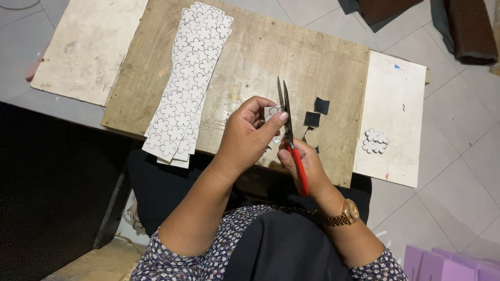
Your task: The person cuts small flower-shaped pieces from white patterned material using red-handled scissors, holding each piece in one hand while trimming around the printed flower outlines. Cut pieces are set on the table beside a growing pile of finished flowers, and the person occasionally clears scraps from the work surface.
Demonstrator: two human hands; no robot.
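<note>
My left hand (249, 134) pinches a small white piece of paper (272, 111) printed with a flower outline, just above the near edge of a wooden board (291, 57). My right hand (304, 164) grips red-handled scissors (289, 122), whose blades point away from me and touch the right side of the paper piece. A gold watch (346, 213) sits on my right wrist. Long white strips printed with flower outlines (186, 83) lie stacked on the board to the left of my hands.
Small black scraps (316, 112) lie on the board right of the scissors. A pile of cut white flower shapes (375, 140) rests on a white board (396, 93) at right. Another white board (88, 41) lies at left. Purple sheets (442, 265) sit at the lower right, dark fabric (463, 26) at the top right.
</note>
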